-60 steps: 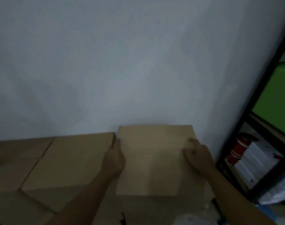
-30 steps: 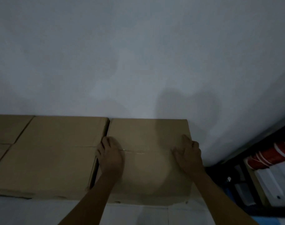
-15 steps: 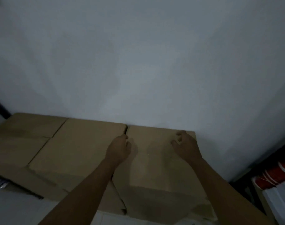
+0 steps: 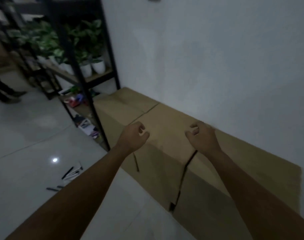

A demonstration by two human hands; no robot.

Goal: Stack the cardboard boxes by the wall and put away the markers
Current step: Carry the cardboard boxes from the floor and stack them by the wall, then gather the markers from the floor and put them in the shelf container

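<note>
- My left hand (image 4: 133, 136) hovers over the near edge of the middle cardboard box (image 4: 165, 135), fingers loosely curled and grasping nothing; it looks apart from the cardboard, though the dim light makes that hard to swear to.
- My right hand (image 4: 202, 135) hangs the same way over the same box top, nearer the wall (image 4: 217, 58), relaxed and empty.
- The boxes sit in a row on the floor (image 4: 35, 135), backs against the wall: a far box (image 4: 123, 103) beside the black shelving rack (image 4: 88, 84), the middle one under my hands, and a near box (image 4: 234, 179) to the right with a dark gap between them.
- The markers (image 4: 71, 173) lie scattered on the floor tiles to my left, well apart from the boxes (a couple more lie just nearer me).
- I judge the boxes as placed, so the markers come next.
- To do that well, I would turn left, crouch, and gather the markers into one bundle with all barrels pointing the same way before lifting, rather than chasing them one by one.
- The glossy tiles may let them roll; I would sweep them together with a flat hand first.
- Where they go I cannot tell; the lower rack shelf holds small clutter but is too blurred to read.
</note>
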